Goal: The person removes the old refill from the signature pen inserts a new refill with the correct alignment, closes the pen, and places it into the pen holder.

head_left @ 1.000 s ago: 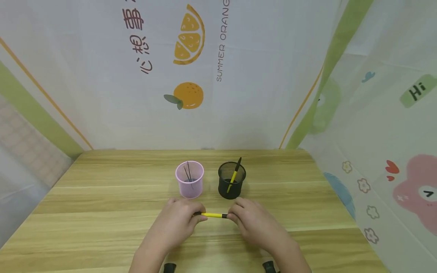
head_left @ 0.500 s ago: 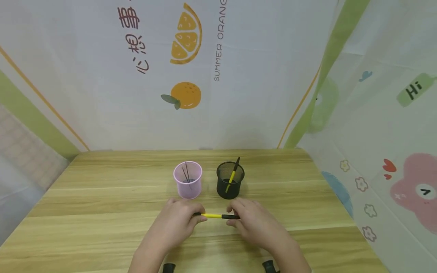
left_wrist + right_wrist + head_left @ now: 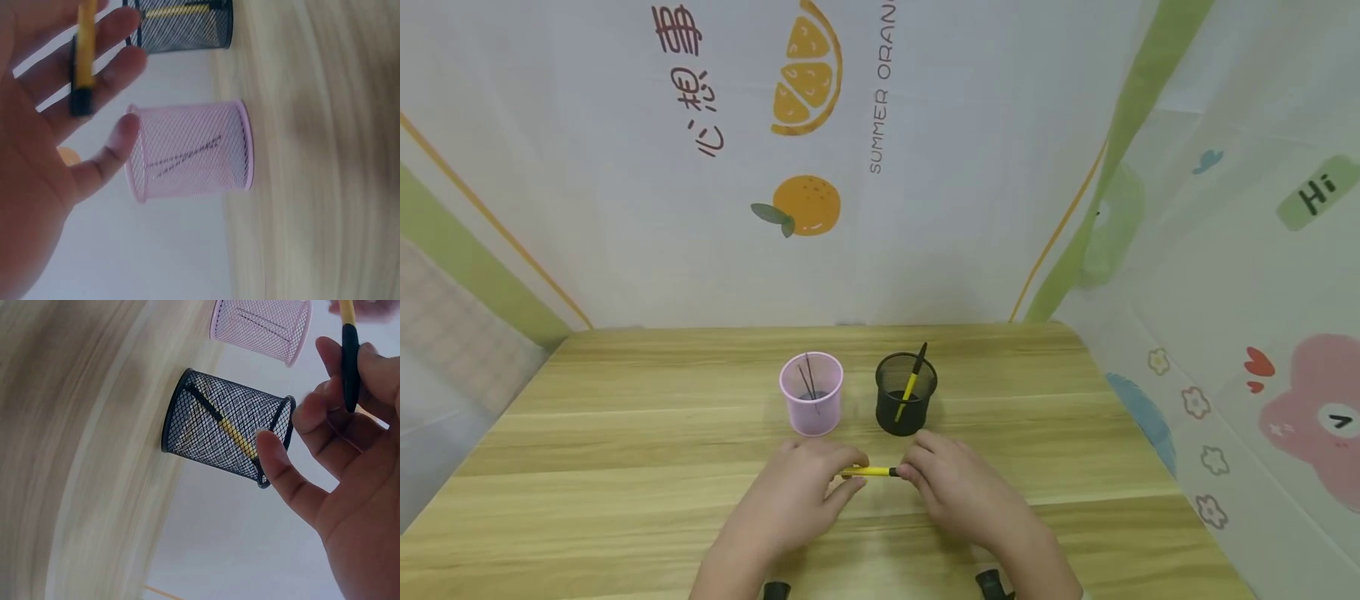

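A yellow-and-black pen (image 3: pixel 878 472) lies level between my two hands, in front of the two mesh cups. My right hand (image 3: pixel 955 487) pinches its black end between thumb and forefinger. In the right wrist view that dark tapered end (image 3: pixel 350 369) shows between the digits, the other fingers loosely bent. My left hand (image 3: pixel 801 492) is around the pen's other end, thumb and forefinger parted. The left wrist view shows the pen's clip end (image 3: pixel 84 75) before the palm, with the lower fingers (image 3: pixel 119 72) spread; the thumb is out of that view.
A pink mesh cup (image 3: pixel 815 417) with thin dark sticks stands behind my left hand. Right of it, a black mesh cup (image 3: pixel 904 414) holds another yellow-and-black pen (image 3: pixel 912 383). Both are on the wooden table (image 3: pixel 647 425), before a printed curtain (image 3: pixel 947 208).
My left hand has shifted right along the pen, and its thumb and forefinger have parted. My right thumb and forefinger, apart half a second ago, now pinch the black end.
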Demonstrator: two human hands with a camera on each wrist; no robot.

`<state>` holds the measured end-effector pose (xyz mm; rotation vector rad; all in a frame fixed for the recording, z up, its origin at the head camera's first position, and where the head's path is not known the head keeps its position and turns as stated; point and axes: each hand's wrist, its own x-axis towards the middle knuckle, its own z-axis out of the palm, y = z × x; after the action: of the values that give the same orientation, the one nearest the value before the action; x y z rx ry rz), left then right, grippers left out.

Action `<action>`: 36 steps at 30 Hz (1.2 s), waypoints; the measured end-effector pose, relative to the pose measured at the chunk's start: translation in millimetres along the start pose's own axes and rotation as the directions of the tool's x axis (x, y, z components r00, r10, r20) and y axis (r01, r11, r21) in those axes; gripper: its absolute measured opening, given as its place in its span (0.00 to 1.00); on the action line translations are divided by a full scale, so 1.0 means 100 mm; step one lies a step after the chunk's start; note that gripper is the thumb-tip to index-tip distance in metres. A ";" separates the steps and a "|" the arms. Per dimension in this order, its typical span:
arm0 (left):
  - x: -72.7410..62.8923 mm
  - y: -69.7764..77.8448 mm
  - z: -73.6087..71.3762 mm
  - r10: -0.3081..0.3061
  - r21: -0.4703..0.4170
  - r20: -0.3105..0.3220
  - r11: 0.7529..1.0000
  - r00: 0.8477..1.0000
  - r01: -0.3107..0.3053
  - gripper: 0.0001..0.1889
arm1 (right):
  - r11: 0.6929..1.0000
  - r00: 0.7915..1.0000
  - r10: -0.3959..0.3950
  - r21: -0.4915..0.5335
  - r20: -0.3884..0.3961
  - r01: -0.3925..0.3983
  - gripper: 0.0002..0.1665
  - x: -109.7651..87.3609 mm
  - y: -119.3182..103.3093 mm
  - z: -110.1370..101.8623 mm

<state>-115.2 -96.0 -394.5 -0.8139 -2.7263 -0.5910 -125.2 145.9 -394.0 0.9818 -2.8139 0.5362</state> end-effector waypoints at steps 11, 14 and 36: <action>-0.01 0.06 0.07 0.070 0.052 -0.118 0.997 0.991 -0.064 0.07 | 1.000 0.997 -0.020 0.021 -0.074 0.022 0.05 0.00 -0.01 0.03; -0.02 0.06 0.06 0.061 0.040 -0.103 0.998 0.993 -0.057 0.05 | 0.999 0.997 -0.014 0.044 -0.076 0.017 0.07 -0.01 -0.02 0.03; -0.04 0.11 0.09 0.057 0.087 -0.104 0.995 0.993 -0.048 0.11 | 0.999 1.000 -0.010 0.048 -0.014 0.010 0.13 -0.01 -0.06 0.03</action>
<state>-107.4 -85.5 -400.7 -0.8068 -2.6056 -0.4906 -120.6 140.8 -394.9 0.9964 -2.7951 0.6104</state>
